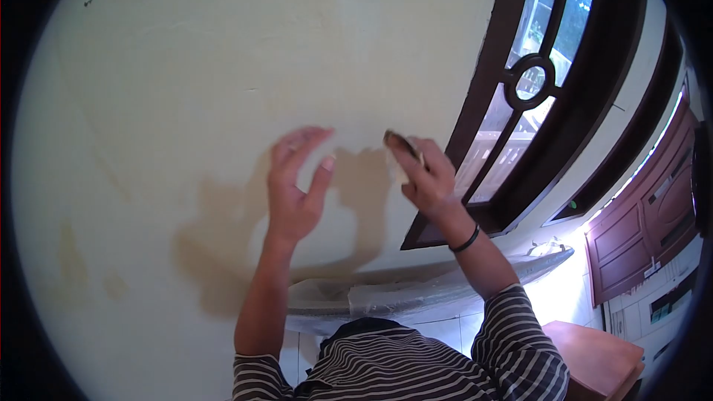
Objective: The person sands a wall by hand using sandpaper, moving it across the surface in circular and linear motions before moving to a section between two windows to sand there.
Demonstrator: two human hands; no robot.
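A pale yellow wall [171,104] fills most of the view in front of me. My left hand [295,191] is raised before it, thumb and fingers spread apart with nothing between them. To its right, my right hand [432,178] grips a small, flat, dark-edged piece [402,142], its tip pointing up and left toward the wall; what kind of thing it is I cannot tell. A black band circles the right wrist. Shadows of both hands fall on the wall.
A dark wooden window frame [475,115] with glass panes stands right of my right hand. Low along the wall runs a long object wrapped in clear plastic [379,295]. An orange-brown piece of furniture [594,356] and a reddish door [631,230] are at the right.
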